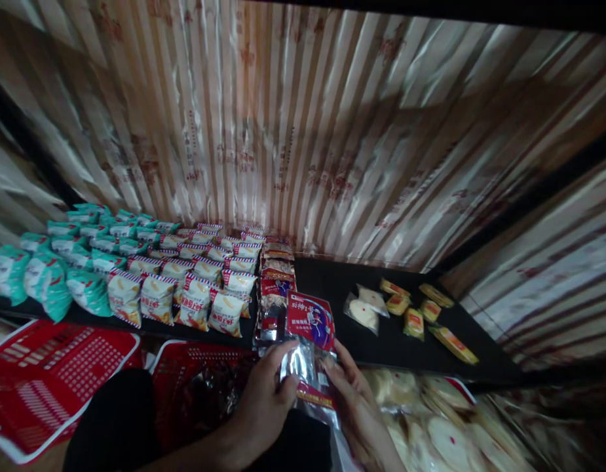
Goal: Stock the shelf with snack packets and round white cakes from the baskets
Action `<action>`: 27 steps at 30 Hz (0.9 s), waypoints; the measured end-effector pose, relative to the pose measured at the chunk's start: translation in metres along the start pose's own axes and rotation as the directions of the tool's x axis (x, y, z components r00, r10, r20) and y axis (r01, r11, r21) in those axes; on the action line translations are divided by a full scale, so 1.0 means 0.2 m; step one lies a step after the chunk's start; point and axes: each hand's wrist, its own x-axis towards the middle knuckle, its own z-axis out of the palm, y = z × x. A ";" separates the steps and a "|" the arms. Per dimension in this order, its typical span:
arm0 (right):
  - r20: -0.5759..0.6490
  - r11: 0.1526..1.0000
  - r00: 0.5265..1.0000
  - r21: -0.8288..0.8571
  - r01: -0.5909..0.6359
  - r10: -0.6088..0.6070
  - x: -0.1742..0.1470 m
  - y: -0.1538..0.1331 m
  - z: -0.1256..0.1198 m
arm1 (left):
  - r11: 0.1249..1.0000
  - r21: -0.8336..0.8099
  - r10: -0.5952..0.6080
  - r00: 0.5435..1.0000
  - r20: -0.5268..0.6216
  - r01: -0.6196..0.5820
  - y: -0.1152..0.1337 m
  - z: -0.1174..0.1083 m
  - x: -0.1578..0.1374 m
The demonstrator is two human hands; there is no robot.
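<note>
Both my hands hold a purple-and-red snack packet (311,321) with a clear lower part, in front of the black shelf. My left hand (270,393) pinches its left edge with the thumb on top. On the right edge, my right hand (349,387) has its fingers closed round the packet. More silvery packaging hangs below between my hands; whether it is a second packet I cannot tell. Just behind, a row of similar packets (278,269) runs back along the shelf, beside rows of white, red and blue snack bags (192,301).
Teal bags (89,292) fill the shelf's left end. On the black shelf (327,275) at right lie clear-wrapped pale rounds (364,311) and several yellow packets (413,322). Below stand a red basket (71,373), another red basket (179,354) with dark packets, and bagged rounds (445,436).
</note>
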 end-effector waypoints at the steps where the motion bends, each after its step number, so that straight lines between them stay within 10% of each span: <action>1: -0.006 1.000 1.000 -0.007 0.020 -0.020 0.02 -0.01 0.01 | 1.000 0.003 0.010 1.000 -0.016 -0.010 0.01 -0.01 0.03; 9: -0.140 0.981 0.972 -0.059 0.184 -0.191 0.21 -0.13 0.12 | 0.994 -0.103 0.032 0.996 -0.087 -0.041 0.10 -0.03 0.19; 21: -0.143 0.990 0.989 -0.135 -0.043 0.023 0.03 -0.08 0.01 | 0.883 -0.430 -0.152 0.982 0.116 0.187 -0.05 0.07 -0.18; 27: -0.108 0.992 0.994 -0.122 -0.036 0.023 0.05 -0.04 0.07 | 0.887 -0.430 -0.175 0.984 0.023 0.168 0.01 0.01 -0.17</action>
